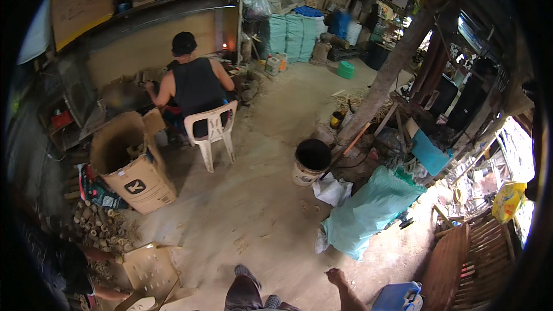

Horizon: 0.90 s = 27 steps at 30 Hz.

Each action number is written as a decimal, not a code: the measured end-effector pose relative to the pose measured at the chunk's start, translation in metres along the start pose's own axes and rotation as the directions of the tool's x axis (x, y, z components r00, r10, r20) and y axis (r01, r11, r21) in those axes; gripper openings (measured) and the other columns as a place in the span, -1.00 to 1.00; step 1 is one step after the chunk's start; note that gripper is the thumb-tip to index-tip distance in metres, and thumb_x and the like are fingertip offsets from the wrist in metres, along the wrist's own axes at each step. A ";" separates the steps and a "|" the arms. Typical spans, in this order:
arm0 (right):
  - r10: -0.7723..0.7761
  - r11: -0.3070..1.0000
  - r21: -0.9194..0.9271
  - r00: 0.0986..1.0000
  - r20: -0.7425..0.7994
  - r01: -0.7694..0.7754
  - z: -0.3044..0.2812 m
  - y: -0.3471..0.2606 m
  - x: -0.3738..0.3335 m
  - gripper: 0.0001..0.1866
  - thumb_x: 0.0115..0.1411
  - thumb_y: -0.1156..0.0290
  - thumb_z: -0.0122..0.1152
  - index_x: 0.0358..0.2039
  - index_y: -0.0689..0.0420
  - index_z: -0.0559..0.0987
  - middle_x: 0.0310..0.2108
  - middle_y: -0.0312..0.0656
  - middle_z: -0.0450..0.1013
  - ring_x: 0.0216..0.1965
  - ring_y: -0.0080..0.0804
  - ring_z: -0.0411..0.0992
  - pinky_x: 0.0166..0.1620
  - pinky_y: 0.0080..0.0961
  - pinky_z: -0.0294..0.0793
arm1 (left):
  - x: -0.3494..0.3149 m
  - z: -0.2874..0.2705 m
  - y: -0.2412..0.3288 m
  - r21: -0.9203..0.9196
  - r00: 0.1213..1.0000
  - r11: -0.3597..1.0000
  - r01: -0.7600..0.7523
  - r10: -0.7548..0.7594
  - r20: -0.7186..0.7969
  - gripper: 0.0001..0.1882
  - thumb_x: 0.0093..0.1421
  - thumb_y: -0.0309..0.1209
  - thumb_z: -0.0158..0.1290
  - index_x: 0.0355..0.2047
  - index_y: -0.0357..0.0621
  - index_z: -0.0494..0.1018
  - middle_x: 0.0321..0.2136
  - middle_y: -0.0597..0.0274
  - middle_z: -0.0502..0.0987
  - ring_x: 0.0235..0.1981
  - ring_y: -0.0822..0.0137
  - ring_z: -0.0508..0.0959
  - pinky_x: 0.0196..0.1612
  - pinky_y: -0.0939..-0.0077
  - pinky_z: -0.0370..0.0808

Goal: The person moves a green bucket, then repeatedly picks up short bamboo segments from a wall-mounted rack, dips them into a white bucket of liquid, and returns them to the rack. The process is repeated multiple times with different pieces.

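Dark trousers (243, 295), grey footwear (249, 275)

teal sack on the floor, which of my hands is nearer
Right, it seems: the right hand shows apart from the teal sack, just below its near end in the picture. The left hand is out of view.

The sack (368, 213) is pale teal, with a creased, bulging surface. It lies on its side on the floor (259, 196), its long axis slanting toward the upper right of the view. The blue container (391, 298) sits nearer the lower edge, apart from the sack, partly cut off by the frame.
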State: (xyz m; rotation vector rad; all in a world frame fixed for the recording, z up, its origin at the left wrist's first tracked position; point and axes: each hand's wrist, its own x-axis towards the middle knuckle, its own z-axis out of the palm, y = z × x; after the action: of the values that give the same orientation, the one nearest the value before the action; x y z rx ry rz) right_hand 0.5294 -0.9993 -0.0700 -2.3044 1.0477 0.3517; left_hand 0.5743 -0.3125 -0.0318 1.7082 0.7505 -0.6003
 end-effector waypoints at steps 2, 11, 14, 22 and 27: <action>-0.016 0.966 -0.257 0.999 0.035 0.025 0.025 0.029 0.004 -0.46 0.29 -0.18 0.00 -0.31 0.01 0.72 -0.21 -0.05 0.63 -0.16 -0.01 0.61 -0.12 -0.17 0.61 | 0.010 0.016 0.019 0.038 1.000 0.999 -0.016 0.016 0.007 -0.60 0.29 -0.19 0.11 0.05 -0.11 0.51 -0.28 0.13 0.61 -0.43 0.18 0.64 -0.47 0.27 0.59; 0.351 0.930 -0.039 0.851 0.391 -0.366 0.015 -0.024 0.043 -0.54 0.23 -0.08 0.11 -0.40 0.05 0.71 -0.40 -0.04 0.63 -0.26 0.01 0.61 -0.10 -0.13 0.61 | 0.175 0.117 0.231 0.426 0.968 0.888 0.177 -0.234 0.087 -0.72 0.29 -0.19 0.09 -0.18 -0.13 0.59 -0.40 0.12 0.62 -0.41 0.17 0.66 -0.35 0.21 0.59; 0.327 0.919 0.108 0.888 0.324 -0.378 -0.013 -0.077 0.103 -0.55 0.24 -0.07 0.11 -0.42 0.06 0.71 -0.42 -0.05 0.63 -0.27 0.00 0.61 -0.12 -0.14 0.61 | 0.258 0.165 0.350 0.605 0.974 0.796 0.003 -0.139 0.179 -0.72 0.28 -0.19 0.08 -0.25 -0.14 0.60 -0.46 0.12 0.62 -0.43 0.17 0.67 -0.32 0.17 0.59; 0.137 0.924 0.364 0.990 -0.033 -0.116 -0.123 -0.279 0.322 -0.63 0.28 0.06 0.15 -0.26 0.12 0.67 -0.40 -0.14 0.61 -0.34 -0.29 0.58 -0.29 -0.32 0.55 | 0.481 0.365 0.691 0.593 0.564 -0.009 -0.805 0.296 0.771 -0.66 0.34 -0.21 0.05 -0.06 -0.19 0.60 -0.19 0.09 0.69 -0.17 0.20 0.66 -0.05 0.30 0.56; 0.138 0.990 0.002 0.984 0.115 -0.139 -0.150 -0.352 0.435 -0.62 0.31 0.05 0.07 -0.21 0.04 0.71 -0.42 -0.18 0.65 -0.37 -0.38 0.61 -0.26 -0.37 0.56 | 0.518 0.549 0.819 0.306 0.712 0.761 -0.572 0.275 0.647 -0.61 0.29 -0.23 0.14 -0.04 -0.29 0.57 -0.26 0.08 0.70 -0.20 0.28 0.67 -0.06 0.39 0.57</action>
State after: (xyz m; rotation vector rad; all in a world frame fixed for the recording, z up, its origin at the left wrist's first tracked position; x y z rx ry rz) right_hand 1.0808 -1.1663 -0.0091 -2.1802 1.1518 0.5269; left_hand 1.5215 -0.8978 -0.0157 1.9230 -0.2883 -0.9516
